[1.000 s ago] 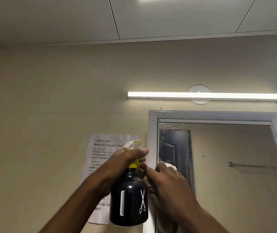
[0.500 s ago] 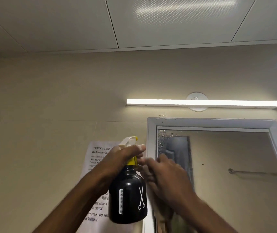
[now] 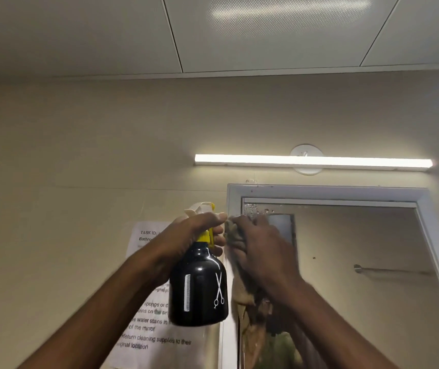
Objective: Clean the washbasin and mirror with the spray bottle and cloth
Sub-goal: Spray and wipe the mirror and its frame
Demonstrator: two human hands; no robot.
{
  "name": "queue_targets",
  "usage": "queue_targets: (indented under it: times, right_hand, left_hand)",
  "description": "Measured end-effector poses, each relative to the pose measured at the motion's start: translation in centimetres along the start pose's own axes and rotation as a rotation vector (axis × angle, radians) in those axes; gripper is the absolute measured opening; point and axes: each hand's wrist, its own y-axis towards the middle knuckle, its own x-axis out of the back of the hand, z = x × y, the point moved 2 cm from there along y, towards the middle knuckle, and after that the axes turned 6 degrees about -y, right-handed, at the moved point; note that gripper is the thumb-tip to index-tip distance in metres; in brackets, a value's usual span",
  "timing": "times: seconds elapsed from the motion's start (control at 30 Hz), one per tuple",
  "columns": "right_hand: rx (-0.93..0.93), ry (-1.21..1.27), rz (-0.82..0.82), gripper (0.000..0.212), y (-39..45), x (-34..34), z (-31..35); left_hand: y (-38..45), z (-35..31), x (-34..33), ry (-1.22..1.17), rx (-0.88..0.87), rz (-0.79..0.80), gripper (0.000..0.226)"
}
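My left hand (image 3: 194, 233) grips the neck and yellow-white trigger of a black spray bottle (image 3: 199, 286) printed with a comb and scissors, held up left of the mirror. My right hand (image 3: 263, 251) presses a beige cloth (image 3: 237, 243) against the upper left corner of the mirror (image 3: 359, 262), and the cloth hangs down below the hand. Water drops sit on the glass just above my fingers. The mirror has a white frame (image 3: 233, 201). The washbasin is out of view.
A printed instruction sheet (image 3: 154, 323) is taped to the beige wall left of the mirror, partly behind the bottle. A lit strip light (image 3: 311, 161) runs above the mirror. The glass reflects a towel rail (image 3: 388, 270) and a dark door.
My right hand with the cloth has slid up the mirror's left edge toward the top corner. The bottle in my left hand has stayed beside the frame. The camera has tilted up slightly.
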Motion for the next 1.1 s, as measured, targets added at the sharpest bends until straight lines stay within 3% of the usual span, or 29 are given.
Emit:
queue_targets:
  times: [0.13,0.37,0.53,0.7,0.87,1.03,1.1]
  right_hand:
    - [0.055,-0.03,-0.043,0.045,2.7,0.6,0.1]
    - [0.003,-0.025,-0.106,0.037,8.9,1.4,-0.9]
    - [0.045,-0.1,-0.053,0.037,9.0,2.2,-2.5]
    - [-0.043,-0.133,-0.059,0.041,7.2,4.5,-7.8]
    - [-0.215,-0.198,-0.104,0.053,4.9,7.3,-13.0]
    - [-0.2,-0.21,-0.112,0.05,5.3,7.0,-12.5]
    - [-0.151,-0.182,-0.098,0.05,6.0,6.3,-11.2]
  left_hand:
    - [1.2,0.3,-0.3,-0.082,-0.024,-0.001,0.038]
    - [1.1,0.9,-0.9,0.025,-0.07,-0.065,0.055]
    - [2.0,0.9,-1.7,0.039,-0.003,0.021,0.065]
    - [2.1,-0.2,-3.4,0.142,-0.082,0.04,0.034]
    - [3.1,-1.0,-5.0,0.081,-0.034,0.136,0.059]
    - [3.5,-0.5,-5.8,0.075,-0.064,0.139,0.043]
    - [3.6,-0.5,-5.7,0.076,-0.07,0.085,0.048]
